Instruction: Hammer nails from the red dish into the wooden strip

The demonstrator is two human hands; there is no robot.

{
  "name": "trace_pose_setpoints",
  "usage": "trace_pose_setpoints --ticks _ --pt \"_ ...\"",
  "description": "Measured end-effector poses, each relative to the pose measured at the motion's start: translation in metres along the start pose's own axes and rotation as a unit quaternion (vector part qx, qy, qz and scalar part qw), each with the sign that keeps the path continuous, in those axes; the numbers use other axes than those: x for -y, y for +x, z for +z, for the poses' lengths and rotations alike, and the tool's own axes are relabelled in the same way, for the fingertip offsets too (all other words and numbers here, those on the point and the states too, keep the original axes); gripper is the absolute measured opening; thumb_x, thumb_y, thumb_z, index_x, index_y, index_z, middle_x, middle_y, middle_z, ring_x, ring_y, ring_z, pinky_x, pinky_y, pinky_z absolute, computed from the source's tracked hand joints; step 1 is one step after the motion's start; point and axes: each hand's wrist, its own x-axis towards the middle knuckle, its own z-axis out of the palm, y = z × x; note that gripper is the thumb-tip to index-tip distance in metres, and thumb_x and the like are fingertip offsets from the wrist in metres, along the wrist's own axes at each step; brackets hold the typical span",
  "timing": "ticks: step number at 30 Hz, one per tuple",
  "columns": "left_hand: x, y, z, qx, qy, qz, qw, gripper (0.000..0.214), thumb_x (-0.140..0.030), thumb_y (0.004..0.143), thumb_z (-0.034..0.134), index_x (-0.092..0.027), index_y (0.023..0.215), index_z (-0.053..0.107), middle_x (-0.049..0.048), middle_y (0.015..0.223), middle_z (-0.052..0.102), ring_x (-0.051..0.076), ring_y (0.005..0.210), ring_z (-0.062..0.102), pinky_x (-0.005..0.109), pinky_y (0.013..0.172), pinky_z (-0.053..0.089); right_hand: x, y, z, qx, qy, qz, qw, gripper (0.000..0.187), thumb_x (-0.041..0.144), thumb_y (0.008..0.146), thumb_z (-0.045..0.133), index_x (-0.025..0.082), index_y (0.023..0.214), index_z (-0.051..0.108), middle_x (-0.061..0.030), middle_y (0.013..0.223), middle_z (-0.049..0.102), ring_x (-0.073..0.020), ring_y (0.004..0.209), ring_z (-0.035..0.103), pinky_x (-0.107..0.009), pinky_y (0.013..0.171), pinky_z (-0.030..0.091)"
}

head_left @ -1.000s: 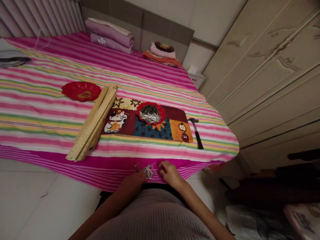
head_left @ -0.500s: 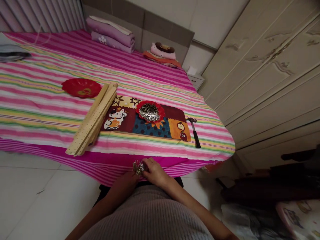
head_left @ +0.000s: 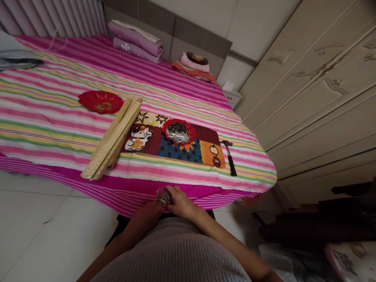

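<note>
A bunch of metal nails [head_left: 163, 196] sticks up between my two hands, close to my body at the bed's front edge. My left hand [head_left: 150, 211] is closed around the lower part of the bunch. From the other side my right hand [head_left: 179, 201] touches the nails with bent fingers; its fingertips are partly hidden. Beyond them, a red scalloped dish [head_left: 191, 129] full of loose nails stands on a patterned mat [head_left: 179, 153]. A hammer [head_left: 230, 158] with a black handle lies right of the mat. Several wooden strips with rows of holes [head_left: 113, 141] lie across its left end.
A red plate [head_left: 100, 101] sits behind the strips on the striped bedcover [head_left: 53, 117]. Folded purple bedding [head_left: 136, 43] and a pink and orange pile [head_left: 194, 66] lie by the headboard. Grey-blue cloth [head_left: 17, 55] is at far left. A wardrobe [head_left: 317, 86] stands at right.
The view has shifted slightly, so the things on the bed appear a little further right. Both hands stay at the nail bunch, with the right fingers shifted slightly on it.
</note>
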Motion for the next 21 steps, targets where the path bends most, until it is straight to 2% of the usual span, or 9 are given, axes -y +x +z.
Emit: trace_pose_setpoints --ticks 5,9,14,21 --pt "0.008 0.002 0.008 -0.013 0.009 0.020 1.000 0.030 -0.019 0.086 0.034 -0.018 0.101 0.060 0.0097 0.105 0.064 0.020 0.097 0.058 0.035 0.085 0.045 0.008 0.006 -0.011 0.052 -0.043 -0.098 0.993 0.064 0.018 0.075 0.062 0.029 0.135 0.039 -0.0056 0.105 0.049 -0.0182 0.087 0.054 -0.027 0.074 0.043" --pt "0.015 0.002 0.015 -0.047 0.012 0.038 0.998 0.028 -0.019 0.086 0.035 -0.018 0.097 0.061 0.0092 0.099 0.065 0.020 0.094 0.058 0.034 0.085 0.045 0.010 0.013 -0.015 0.073 -0.091 -0.127 0.985 0.054 0.019 0.078 0.060 0.028 0.129 0.045 -0.0052 0.098 0.050 -0.0172 0.077 0.052 -0.026 0.066 0.040" --pt "0.018 0.001 0.018 -0.058 -0.013 0.048 0.997 0.029 -0.020 0.087 0.033 -0.019 0.098 0.060 0.0075 0.098 0.064 0.018 0.091 0.057 0.033 0.083 0.045 0.009 0.015 -0.017 0.082 -0.138 -0.119 0.980 0.034 0.021 0.077 0.061 0.019 0.110 0.054 -0.0073 0.099 0.051 -0.0191 0.082 0.052 -0.027 0.066 0.040" --pt "0.017 0.002 0.016 -0.052 -0.021 0.039 0.998 0.029 -0.019 0.087 0.033 -0.019 0.096 0.061 0.0071 0.093 0.064 0.018 0.089 0.057 0.032 0.082 0.044 0.017 0.016 -0.022 0.116 -0.170 -0.078 0.975 0.026 0.021 0.080 0.055 0.018 0.105 0.056 -0.0097 0.100 0.056 -0.0184 0.075 0.058 -0.027 0.062 0.043"
